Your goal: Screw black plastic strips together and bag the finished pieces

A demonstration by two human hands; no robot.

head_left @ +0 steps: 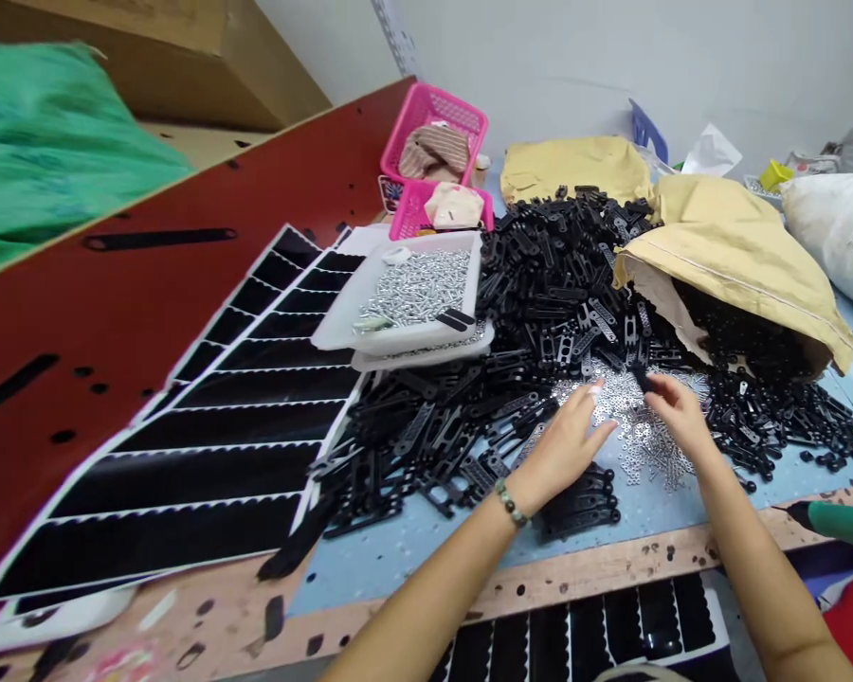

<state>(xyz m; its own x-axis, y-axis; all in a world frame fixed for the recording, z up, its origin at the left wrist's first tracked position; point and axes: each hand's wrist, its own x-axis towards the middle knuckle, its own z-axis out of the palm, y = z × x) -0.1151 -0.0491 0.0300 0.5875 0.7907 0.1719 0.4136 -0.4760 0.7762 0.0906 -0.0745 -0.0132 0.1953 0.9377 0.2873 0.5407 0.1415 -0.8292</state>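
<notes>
My left hand [565, 443] reaches over a pile of small silver nuts [644, 426] on the blue table, fingers stretched out and close together, nothing visibly in them. My right hand [675, 412] is beside it, fingers pinched on a small black plastic piece [644, 379] above the nuts. A big heap of black plastic brackets [540, 313] spreads all round the hands. A neat stack of brackets [583, 497] lies just under my left wrist.
A white tray of silver screws [416, 289] stands left of the heap. A yellow sack [739, 265] spills brackets at the right. Black sticker sheets [227, 426] lie at the left by a red board [114, 284]. Pink baskets [433, 142] stand behind. A green tool [843, 521] lies at the right edge.
</notes>
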